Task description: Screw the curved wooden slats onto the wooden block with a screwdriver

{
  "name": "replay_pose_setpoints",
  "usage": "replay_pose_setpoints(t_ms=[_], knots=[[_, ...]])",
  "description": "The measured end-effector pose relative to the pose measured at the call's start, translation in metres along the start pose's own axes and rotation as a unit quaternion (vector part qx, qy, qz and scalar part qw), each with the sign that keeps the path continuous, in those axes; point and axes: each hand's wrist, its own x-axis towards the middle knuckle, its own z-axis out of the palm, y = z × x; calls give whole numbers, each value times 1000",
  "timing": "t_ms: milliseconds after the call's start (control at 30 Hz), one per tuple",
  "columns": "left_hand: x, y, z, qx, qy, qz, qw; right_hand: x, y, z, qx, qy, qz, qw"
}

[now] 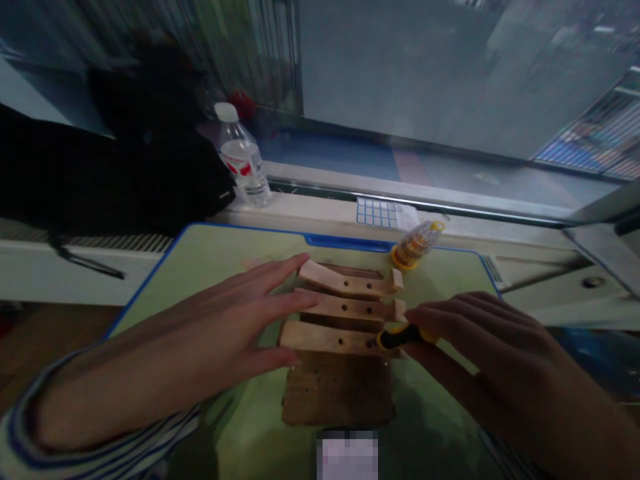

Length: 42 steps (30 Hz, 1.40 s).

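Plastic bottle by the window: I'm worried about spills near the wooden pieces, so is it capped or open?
Capped: the plastic bottle has a white cap on its neck.

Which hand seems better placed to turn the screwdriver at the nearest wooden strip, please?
Probably the right hand: it grips the screwdriver, which points toward the nearest wooden strip. The left hand, holding no tool, is spread near that strip's other end.

No text can be read — the red label (239, 166) on the clear bottle (256, 189) is too blurred.
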Motion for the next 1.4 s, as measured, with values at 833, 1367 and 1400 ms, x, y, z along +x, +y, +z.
replay_pose_setpoints(t_ms=[833,1367,1400], knots=[[14,18,-2,-42,14,47,998,4,-6,0,-17,1,-37,999],[9,21,-4,8,-33,39,999,7,-12,8,-5,-20,-20,1000],[9,22,-4,16,-45,36,998,7,-12,9,-13,-24,-26,999]])
